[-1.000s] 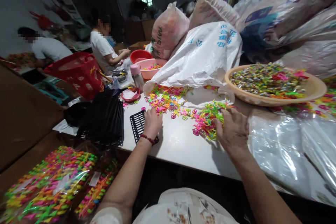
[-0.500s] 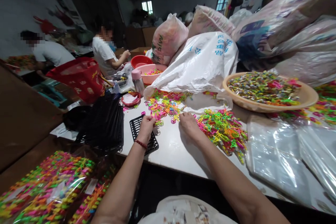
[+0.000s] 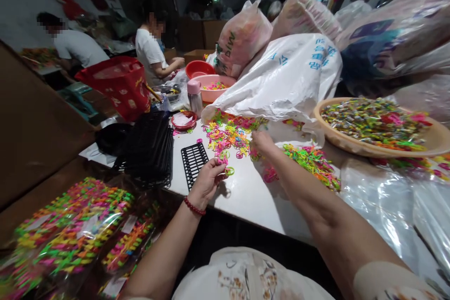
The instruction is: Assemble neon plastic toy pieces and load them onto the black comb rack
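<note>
Small plastic piece [image 3: 228, 170], held just below and right of the frame's centre: its pink part lies at the fingertips and a green ring stands out at its free end. The visible length runs roughly across the frame, the ring pointing right and slightly down; the rest is hidden by the fingers, and whether more than one piece is held cannot be told. The left hand [image 3: 208, 182] pinches it between thumb and fingers, above the white table [image 3: 246, 208]. Behind that hand, left of centre, a black grid [image 3: 192, 165] lies flat, partly covered; its long axis runs from the upper end down toward the table's near edge, tilting slightly right, with the slots set crosswise.

The right hand [image 3: 262, 144], right of centre, points toward the upper left, its fingers bent at the right edge of the loose coloured pieces [image 3: 227, 137]; whether they grip any cannot be told. A second heap [image 3: 312, 164] lies beyond the right forearm. Above the loose pieces slopes a white sack [image 3: 281, 86]; at the right edge sits a beige basin [image 3: 379, 149]. Stacked black grids [image 3: 147, 154] stand left of the single one.
</note>
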`<state>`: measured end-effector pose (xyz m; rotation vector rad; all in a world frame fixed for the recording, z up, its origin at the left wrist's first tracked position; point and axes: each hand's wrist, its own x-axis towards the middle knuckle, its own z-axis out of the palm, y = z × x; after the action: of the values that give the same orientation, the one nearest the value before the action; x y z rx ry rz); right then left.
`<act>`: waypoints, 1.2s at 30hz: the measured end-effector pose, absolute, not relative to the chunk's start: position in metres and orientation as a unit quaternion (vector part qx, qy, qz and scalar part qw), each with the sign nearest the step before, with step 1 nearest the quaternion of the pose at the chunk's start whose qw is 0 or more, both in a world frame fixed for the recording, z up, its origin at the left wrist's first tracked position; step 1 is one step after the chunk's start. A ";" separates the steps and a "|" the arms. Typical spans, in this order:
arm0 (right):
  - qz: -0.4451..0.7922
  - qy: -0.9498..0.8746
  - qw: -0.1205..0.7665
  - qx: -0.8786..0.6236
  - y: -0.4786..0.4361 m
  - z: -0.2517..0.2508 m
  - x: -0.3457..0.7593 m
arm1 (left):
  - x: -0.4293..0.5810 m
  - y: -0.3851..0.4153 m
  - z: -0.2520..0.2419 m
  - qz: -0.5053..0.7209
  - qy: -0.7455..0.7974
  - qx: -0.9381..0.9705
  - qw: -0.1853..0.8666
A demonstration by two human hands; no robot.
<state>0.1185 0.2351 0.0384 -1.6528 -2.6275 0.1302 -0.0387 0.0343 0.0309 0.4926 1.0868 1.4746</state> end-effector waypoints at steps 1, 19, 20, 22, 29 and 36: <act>0.041 -0.841 0.029 -0.539 0.230 0.042 0.120 | -0.040 0.033 0.029 0.631 0.471 0.220 0.576; 0.413 -0.729 0.376 -0.397 0.041 0.008 0.164 | 0.009 0.029 0.018 0.634 0.461 0.258 0.565; 0.411 -0.731 0.376 -0.394 0.041 0.008 0.166 | 0.010 0.029 0.018 0.634 0.464 0.253 0.564; 0.414 -0.726 0.380 -0.398 0.041 0.006 0.169 | 0.011 0.029 0.019 0.627 0.469 0.238 0.575; 0.413 -0.689 0.397 -0.443 0.048 0.004 0.177 | 0.017 0.027 0.020 0.588 0.453 0.219 0.633; 0.467 -0.688 0.383 -0.402 0.043 0.010 0.175 | 0.029 0.026 0.011 0.586 0.510 0.303 0.553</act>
<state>0.1754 0.0430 0.0101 -1.0238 -1.7552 1.1909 0.0291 0.0264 0.0106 0.7168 1.2047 1.3844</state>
